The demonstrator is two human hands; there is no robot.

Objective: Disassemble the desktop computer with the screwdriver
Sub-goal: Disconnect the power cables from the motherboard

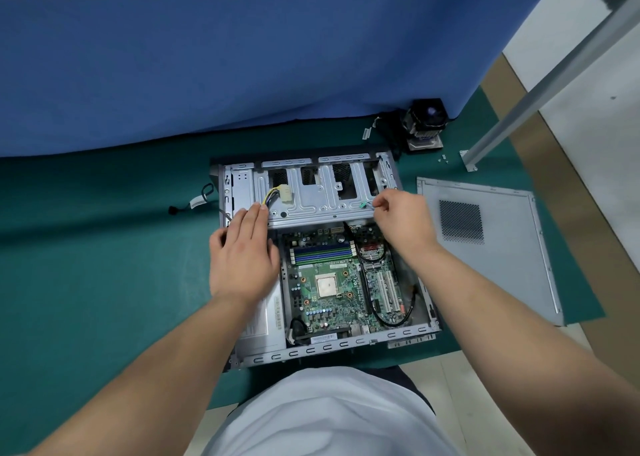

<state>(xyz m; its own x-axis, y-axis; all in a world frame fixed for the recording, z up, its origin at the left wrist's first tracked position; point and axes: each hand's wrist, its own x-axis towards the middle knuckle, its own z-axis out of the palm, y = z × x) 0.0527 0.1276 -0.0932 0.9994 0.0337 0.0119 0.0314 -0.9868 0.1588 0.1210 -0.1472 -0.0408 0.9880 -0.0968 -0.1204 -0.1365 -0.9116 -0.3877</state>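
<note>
Computer case (pixel 325 346): lying open on green mat (pixel 104 265), circuit board (pixel 332 275) exposed | left hand (pixel 242 258): fingers straight, flat on metal drive tray (pixel 311 192) | right hand (pixel 403 218): fingers curled at tray's right edge, grasp cannot be determined | side panel (pixel 502 247): on mat, right of case.

One head-worn wide-angle view looks steeply down and forward, close above the open grey metal computer case (pixel 325 258) on the green mat (pixel 104 265); edges bend, probably lens distortion.
</note>
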